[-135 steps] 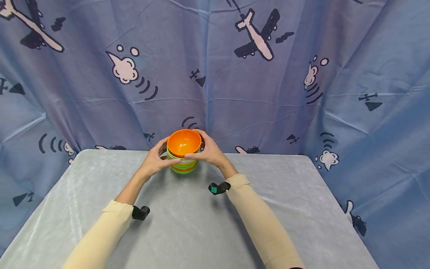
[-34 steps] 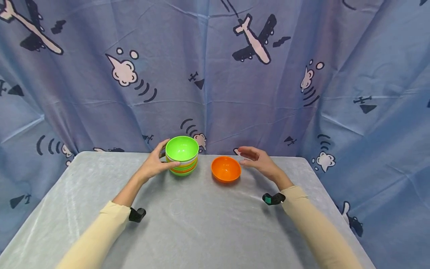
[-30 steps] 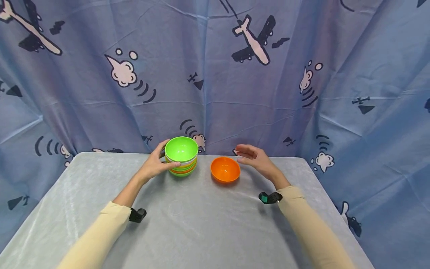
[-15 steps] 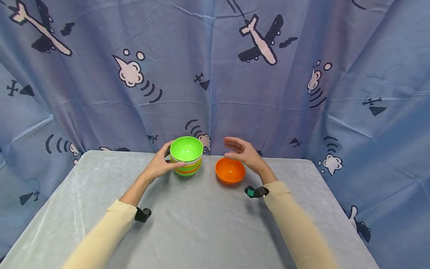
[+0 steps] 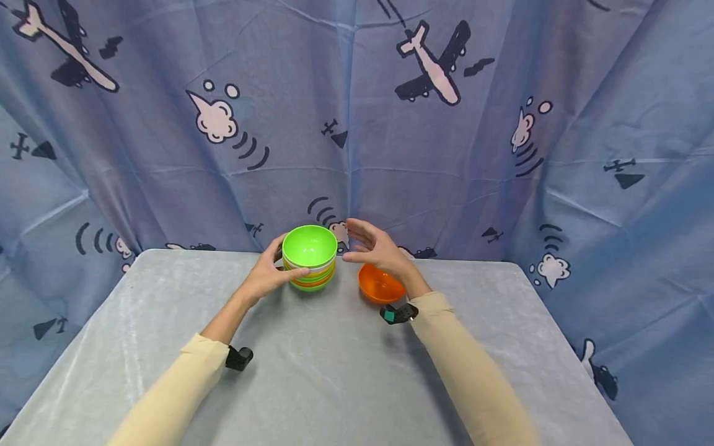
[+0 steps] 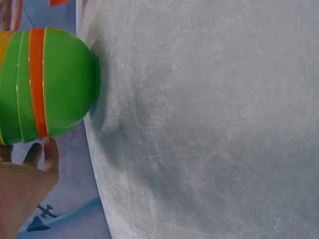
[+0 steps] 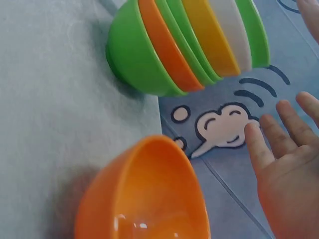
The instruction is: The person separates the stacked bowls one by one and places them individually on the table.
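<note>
Bowls, nested in a stack (image 5: pixel 309 267), are standing near the far edge of the table (image 5: pixel 312 371), close to the blue airplane-print curtain (image 5: pixel 357 124). Top bowl is bright green; below it the right wrist view is showing white, yellow, green, orange and green shells (image 7: pixel 194 45).

Left hand (image 5: pixel 266 275) is cupping the stack's side, thumb curling across the front just under the top rim, fingers wrapping behind. Right hand (image 5: pixel 375 248) is hovering between the stack and a single orange bowl (image 5: pixel 379 285), fingers spread and relaxed, gripping nothing; it is near the top bowl's rim but apart from it.

Orange bowl is sitting upright on the table just right of the stack, partly behind the right wrist.

Handling judgement: bowls are looking like thin, stiff, glossy plastic, so probably light and somewhat slippery, not fragile. Nested shells may be sticking together slightly, though how tight the fit is cannot be told from these views. Best hold appears to be the exposed rim of the top bowl, pinched on opposite sides, while the other hand is steadying the lower shells.
</note>
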The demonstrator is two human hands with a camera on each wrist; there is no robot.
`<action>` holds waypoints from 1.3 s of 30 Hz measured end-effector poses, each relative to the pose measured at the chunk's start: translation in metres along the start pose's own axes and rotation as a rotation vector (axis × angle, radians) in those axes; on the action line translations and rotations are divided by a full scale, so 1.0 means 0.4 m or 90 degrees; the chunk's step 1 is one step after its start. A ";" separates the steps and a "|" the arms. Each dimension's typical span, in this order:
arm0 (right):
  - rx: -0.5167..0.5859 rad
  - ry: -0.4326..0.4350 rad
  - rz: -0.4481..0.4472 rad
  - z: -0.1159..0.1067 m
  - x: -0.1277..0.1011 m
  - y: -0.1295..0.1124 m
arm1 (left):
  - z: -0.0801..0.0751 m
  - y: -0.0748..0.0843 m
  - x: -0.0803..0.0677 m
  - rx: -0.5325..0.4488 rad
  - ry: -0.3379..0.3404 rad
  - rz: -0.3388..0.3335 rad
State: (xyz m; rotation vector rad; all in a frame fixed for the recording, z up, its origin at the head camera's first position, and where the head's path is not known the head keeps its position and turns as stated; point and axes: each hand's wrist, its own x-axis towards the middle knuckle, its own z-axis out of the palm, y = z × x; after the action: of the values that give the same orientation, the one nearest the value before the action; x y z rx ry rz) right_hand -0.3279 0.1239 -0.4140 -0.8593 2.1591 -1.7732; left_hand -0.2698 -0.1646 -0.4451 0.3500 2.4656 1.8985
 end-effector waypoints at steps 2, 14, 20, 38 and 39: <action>-0.007 0.006 -0.004 0.012 0.006 -0.002 | 0.000 0.004 -0.001 -0.001 -0.001 -0.004; 0.022 -0.025 -0.030 0.072 0.044 0.017 | -0.001 -0.013 0.002 -0.001 -0.009 -0.017; -0.033 -0.033 -0.016 0.101 0.068 0.019 | -0.001 0.011 -0.010 -0.001 -0.017 -0.033; -0.084 -0.009 -0.015 0.119 0.087 0.014 | -0.004 0.025 -0.011 0.009 -0.021 -0.029; -0.077 -0.006 -0.015 0.118 0.087 0.010 | -0.005 0.012 -0.005 0.010 -0.019 -0.028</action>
State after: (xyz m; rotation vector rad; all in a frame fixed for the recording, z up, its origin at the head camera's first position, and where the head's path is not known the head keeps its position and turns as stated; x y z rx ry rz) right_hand -0.3329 0.0662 -0.4228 -0.9214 2.2784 -1.6599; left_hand -0.2673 -0.1656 -0.4402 0.3193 2.4493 1.8460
